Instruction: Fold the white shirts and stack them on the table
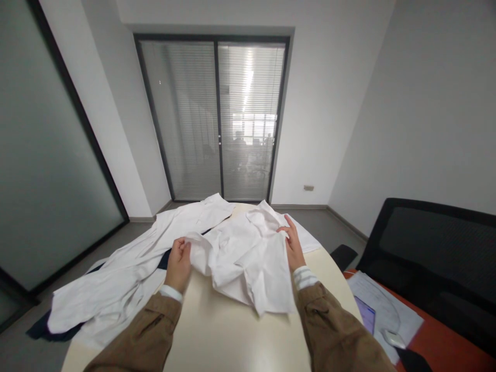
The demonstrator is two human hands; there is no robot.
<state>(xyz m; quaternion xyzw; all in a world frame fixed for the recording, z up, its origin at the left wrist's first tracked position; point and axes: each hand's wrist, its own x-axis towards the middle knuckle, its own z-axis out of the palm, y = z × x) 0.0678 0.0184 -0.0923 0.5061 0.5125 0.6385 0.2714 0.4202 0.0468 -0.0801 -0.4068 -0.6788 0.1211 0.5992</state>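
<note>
A crumpled white cloth garment (248, 258) is spread between my hands, its lower edge lifted over the pale round table (232, 336). My left hand (180, 263) is closed on the garment's left edge, with the fingers curled in. On the right side, my right hand (292, 243) grips the edge between thumb and fingers, the index finger pointing up. More white clothing (116, 279) lies in a long heap on the table's left, over dark navy fabric (52, 329).
To the right, an orange-red chair seat (445, 341) with a black mesh back (434, 268) holds papers (380, 294), a phone (365, 314) and a small white object (394, 339). Glass doors with blinds (248, 124) stand beyond the table.
</note>
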